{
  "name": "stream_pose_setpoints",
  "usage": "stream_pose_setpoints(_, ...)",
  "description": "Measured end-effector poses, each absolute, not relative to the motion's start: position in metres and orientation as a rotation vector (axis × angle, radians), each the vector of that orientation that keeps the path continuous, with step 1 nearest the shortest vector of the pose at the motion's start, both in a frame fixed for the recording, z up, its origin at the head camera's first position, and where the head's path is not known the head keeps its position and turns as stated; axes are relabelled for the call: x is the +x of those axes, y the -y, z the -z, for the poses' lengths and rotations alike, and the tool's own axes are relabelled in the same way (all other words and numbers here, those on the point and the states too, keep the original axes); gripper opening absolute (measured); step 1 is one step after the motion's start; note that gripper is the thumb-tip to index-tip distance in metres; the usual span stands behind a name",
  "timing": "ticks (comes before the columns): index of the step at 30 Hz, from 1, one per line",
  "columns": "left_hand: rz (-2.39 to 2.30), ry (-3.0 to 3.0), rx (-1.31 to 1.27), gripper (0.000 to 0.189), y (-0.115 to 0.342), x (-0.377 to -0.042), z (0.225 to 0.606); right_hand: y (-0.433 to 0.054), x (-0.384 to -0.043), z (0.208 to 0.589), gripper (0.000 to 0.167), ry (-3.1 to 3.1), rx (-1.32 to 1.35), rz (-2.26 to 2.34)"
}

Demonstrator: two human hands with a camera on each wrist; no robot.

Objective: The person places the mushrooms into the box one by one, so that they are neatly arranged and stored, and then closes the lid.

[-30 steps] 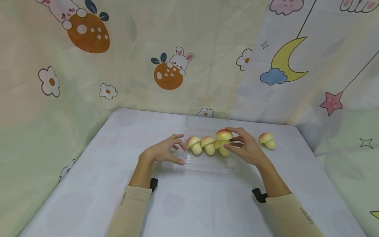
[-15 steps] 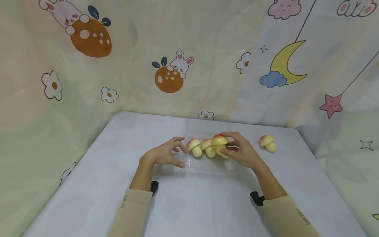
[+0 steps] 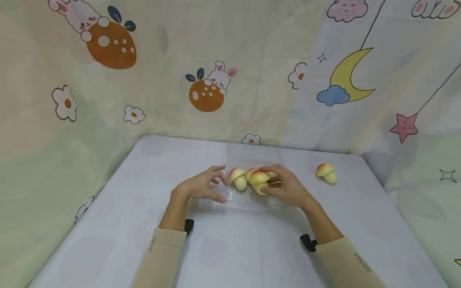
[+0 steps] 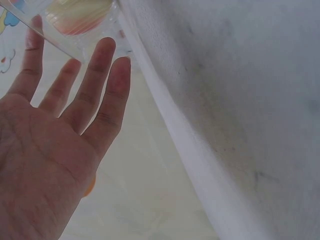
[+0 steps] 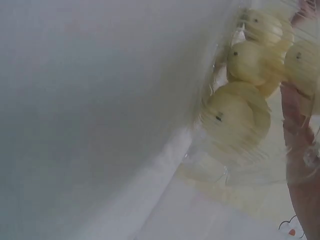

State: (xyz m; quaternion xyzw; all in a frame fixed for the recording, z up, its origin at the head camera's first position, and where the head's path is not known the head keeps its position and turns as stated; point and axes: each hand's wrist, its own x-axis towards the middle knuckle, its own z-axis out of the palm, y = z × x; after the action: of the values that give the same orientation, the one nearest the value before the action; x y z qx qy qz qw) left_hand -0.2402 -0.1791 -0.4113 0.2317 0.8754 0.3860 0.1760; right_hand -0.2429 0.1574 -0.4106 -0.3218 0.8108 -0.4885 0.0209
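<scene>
A clear plastic box stands towards the back of the table. In it, a yellow toy mushroom with a reddish cap lies at the left; two more behind the right hand are partly hidden. My right hand pinches another toy mushroom between thumb and fingers, over the box. At the box's left side my left hand holds nothing, its fingers spread and fingertips right at the wall. The left wrist view shows that palm with long, loose fingers. Through clear plastic, the right wrist view shows several mushrooms.
One more toy mushroom lies on the white table, to the right of the box. A patterned cloth hangs behind the table and around its sides. Each wrist carries a small black camera mount.
My right hand has moved left with the pinched mushroom, from the right part of the box to its middle. My left hand stays at the box's left side.
</scene>
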Motion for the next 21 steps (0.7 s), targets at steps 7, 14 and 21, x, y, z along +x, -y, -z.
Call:
stream_pose_setpoints(7, -1.099, -2.469, 0.653, 0.055, 0.177, -0.24, 0.41, -0.155, -0.24, 0.416, 0.06, -2.523, -1.032, 1.47)
stream_pose_setpoints(14, -1.105, -2.462, 0.632, 0.055, 0.176, -0.24, 0.41, -0.151, -0.239, 0.418, 0.058, -2.539, -1.059, 1.394)
stream_pose_setpoints(21, -1.1, -2.473, 0.628, 0.054, 0.177, -0.241, 0.411, -0.144, -0.239, 0.417, 0.057, -2.519, -1.042, 1.319)
